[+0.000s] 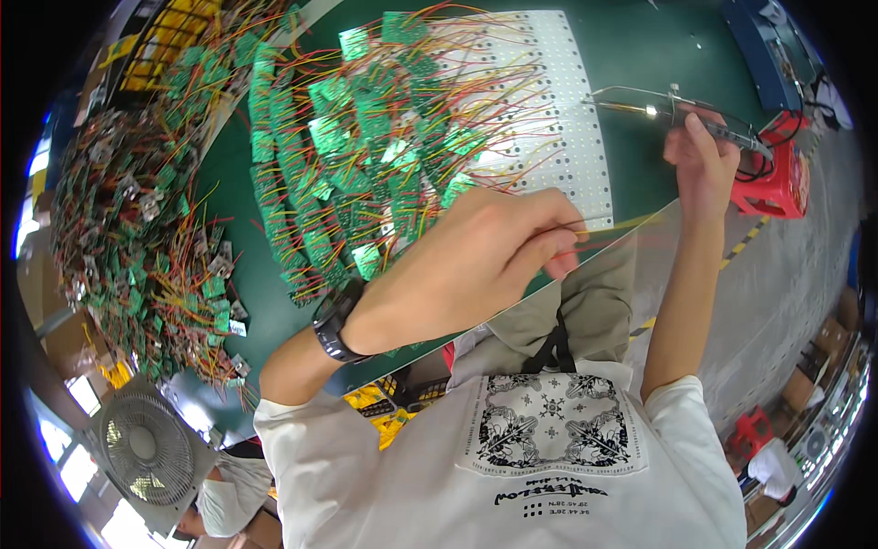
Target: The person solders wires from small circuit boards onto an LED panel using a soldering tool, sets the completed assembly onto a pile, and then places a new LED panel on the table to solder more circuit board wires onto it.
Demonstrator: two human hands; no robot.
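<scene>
My left hand (512, 240), with a dark watch on its wrist, is closed in a pinch near the table's front edge. Thin red and yellow wires (631, 223), smeared by motion, stick out to the right from its fingertips. In my right hand (702, 157) is a soldering iron (672, 112) with a thin curved metal tube alongside. Its tip points left, over the right edge of a white perforated panel (572, 110). Rows of small green circuit boards (315, 210) with red and yellow wires lie left of and partly on that panel.
A big heap of wired boards (128, 238) covers the table's left side. Beyond stands a black basket with yellow things (178, 41). A blue box (764, 50) is at the far right, near a red stool (777, 178). A grey fan (142, 439) stands lower left, by another person (233, 494).
</scene>
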